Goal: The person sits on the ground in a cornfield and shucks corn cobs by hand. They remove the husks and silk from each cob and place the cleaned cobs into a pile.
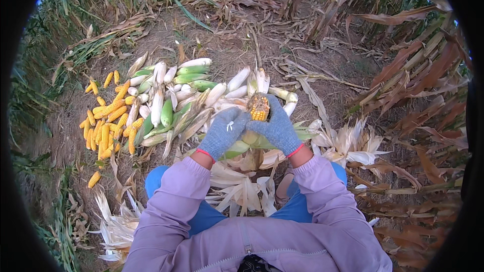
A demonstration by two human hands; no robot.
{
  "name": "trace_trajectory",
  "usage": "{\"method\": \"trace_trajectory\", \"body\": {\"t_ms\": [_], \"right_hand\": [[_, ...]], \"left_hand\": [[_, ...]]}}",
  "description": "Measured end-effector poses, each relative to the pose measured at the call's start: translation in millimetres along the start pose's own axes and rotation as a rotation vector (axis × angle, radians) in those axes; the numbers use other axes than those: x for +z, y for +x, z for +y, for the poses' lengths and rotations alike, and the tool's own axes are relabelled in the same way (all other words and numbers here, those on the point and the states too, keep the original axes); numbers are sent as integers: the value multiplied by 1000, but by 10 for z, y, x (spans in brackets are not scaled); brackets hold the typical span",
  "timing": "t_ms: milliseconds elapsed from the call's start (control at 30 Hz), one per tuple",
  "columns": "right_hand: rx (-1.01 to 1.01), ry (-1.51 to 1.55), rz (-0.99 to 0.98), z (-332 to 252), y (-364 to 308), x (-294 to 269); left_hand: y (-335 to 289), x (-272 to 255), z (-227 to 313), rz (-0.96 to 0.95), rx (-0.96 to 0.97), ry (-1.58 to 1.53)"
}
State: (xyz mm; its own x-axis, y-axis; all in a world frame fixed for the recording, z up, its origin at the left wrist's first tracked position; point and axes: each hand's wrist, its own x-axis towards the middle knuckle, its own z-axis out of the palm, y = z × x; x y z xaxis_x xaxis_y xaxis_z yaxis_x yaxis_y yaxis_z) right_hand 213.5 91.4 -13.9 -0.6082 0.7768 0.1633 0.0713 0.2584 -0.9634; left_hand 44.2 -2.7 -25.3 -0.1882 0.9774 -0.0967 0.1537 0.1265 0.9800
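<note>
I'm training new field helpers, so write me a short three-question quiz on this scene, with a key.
1. True or false: the person's left hand is bare.
2. Which lie farther left: the bare ears or the green-husked ears?
3. Fill in: the right hand is around an ear showing ___ kernels.

Key:
1. False; it wears a gray glove.
2. The bare ears.
3. Yellow.

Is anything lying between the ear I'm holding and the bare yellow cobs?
Yes: left of the held ear, a heap of ears in green and pale husks lies between it and the bare yellow cobs.
</note>
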Motion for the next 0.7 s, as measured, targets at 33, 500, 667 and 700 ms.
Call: {"method": "trace_trajectory", "body": {"t_ms": [33, 500, 667, 700], "right_hand": [[-8, -8, -14, 16, -24, 9], [77, 419, 255, -73, 34, -235], [20, 513, 293, 46, 65, -288], [22, 470, 275, 51, 66, -296]], "left_hand": [[-17, -31, -5, -51, -25, 20], [-33, 2, 69, 193, 274, 314], [48, -21, 24, 204, 53, 141], [57, -11, 66, 202, 28, 91]]}}
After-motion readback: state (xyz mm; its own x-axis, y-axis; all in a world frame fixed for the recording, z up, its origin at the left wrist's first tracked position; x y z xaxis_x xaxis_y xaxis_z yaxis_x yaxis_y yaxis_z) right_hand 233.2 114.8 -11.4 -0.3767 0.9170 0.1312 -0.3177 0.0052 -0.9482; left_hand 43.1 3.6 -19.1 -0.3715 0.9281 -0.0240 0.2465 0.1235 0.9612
